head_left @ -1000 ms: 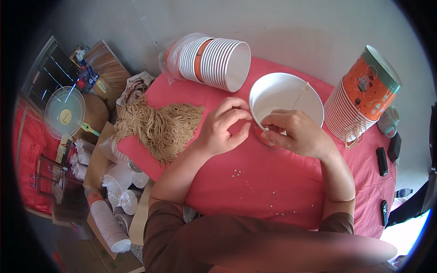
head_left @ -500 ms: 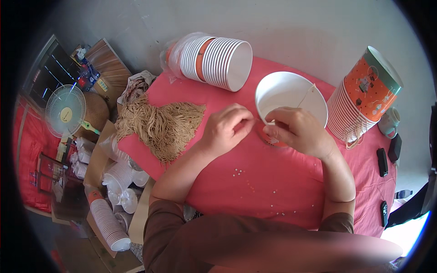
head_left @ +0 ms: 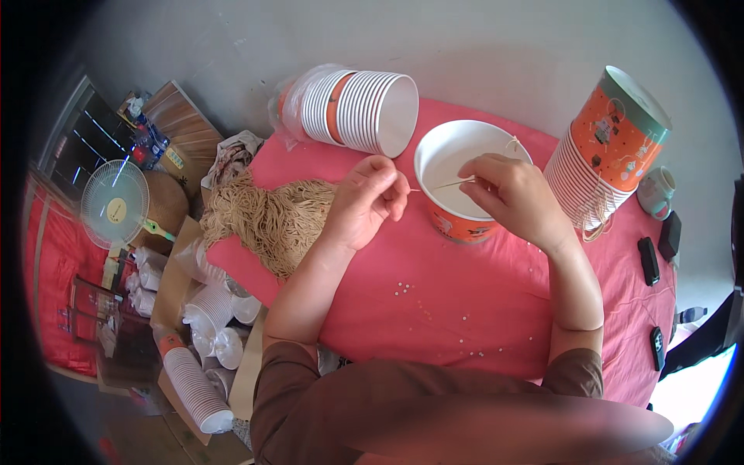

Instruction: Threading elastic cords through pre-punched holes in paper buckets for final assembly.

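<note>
A thin tan cord (head_left: 446,185) is stretched between my two hands over the near side of a paper bucket. My left hand (head_left: 366,203) pinches one end with thumb and fingertips, left of the bucket. My right hand (head_left: 518,198) pinches the other part of the cord above the bucket's opening. The paper bucket (head_left: 459,226), white inside and orange outside, stands upright on the red cloth. A small loop of cord (head_left: 512,143) shows at its far right rim. To the left lies a big bundle of tan cords (head_left: 271,221).
A stack of white buckets (head_left: 360,112), partly in clear plastic, lies on its side at the back. An upside-down stack of orange buckets (head_left: 601,159) stands at the right, near a mug (head_left: 657,192). Small white bits (head_left: 402,287) dot the cloth. Left of the table is an open carton (head_left: 177,298).
My hands have moved apart, drawing the cord out between them. My left hand has turned and lifted a little. More of the bucket's orange side shows.
</note>
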Motion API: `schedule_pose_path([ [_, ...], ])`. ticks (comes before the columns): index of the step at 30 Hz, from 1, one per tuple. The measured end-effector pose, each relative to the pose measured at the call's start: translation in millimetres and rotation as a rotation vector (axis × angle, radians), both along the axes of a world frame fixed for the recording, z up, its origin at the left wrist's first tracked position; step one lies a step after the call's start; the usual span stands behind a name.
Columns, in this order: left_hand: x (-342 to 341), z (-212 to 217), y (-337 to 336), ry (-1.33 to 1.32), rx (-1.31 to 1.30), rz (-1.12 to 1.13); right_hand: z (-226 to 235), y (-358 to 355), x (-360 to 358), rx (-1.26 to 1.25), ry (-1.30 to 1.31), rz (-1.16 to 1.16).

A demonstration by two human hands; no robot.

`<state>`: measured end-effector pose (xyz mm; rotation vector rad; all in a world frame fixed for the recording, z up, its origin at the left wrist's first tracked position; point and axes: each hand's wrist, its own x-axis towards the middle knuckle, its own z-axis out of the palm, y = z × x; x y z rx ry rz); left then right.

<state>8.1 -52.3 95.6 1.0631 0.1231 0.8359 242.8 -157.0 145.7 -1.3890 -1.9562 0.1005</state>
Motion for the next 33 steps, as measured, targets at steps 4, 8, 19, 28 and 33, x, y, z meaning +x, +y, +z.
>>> schedule_pose_path([
  [4,11.4,5.5,-3.4,0.167,0.139,0.026,-9.8,5.9,-4.2,0.054,0.104,0.107],
  [8,17.5,14.6,-4.1,0.193,0.229,-0.002,-2.5,2.8,-5.4,-0.104,0.173,0.126],
  [19,28.5,14.6,-6.8,0.261,0.264,0.039,-8.9,8.0,-6.1,-0.210,0.345,0.269],
  [28,33.3,18.6,-9.9,0.527,0.753,0.536,-17.5,13.8,-0.4,0.015,0.297,0.190],
  [33,34.6,15.5,-9.0,0.596,0.764,0.555,7.4,2.0,1.2,-0.218,0.406,0.195],
])
